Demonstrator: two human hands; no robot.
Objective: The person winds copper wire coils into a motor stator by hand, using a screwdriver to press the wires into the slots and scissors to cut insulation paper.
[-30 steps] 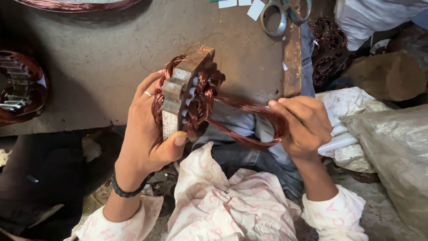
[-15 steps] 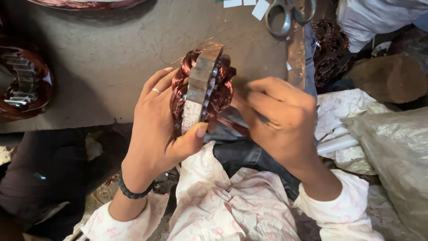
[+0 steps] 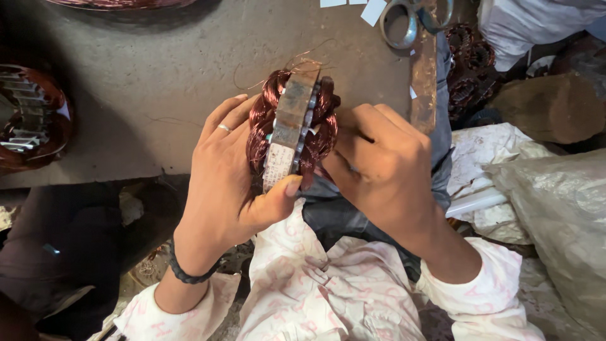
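Head view, left to right: another wound stator (image 3: 25,123) at the bench edge; left hand (image 3: 230,183) clamped on the motor stator (image 3: 291,129), thumb across its lower rim. Held on edge over the lap, long axis running away from the body, copper coils bulging either side. Right hand (image 3: 382,173) closed against the right-side windings, pressed closer than half a second ago. Scissors (image 3: 416,22) beyond.

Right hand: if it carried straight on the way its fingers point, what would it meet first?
The right hand points left, so it would press into the copper winding of the motor stator the left hand holds; contact already looks likely.
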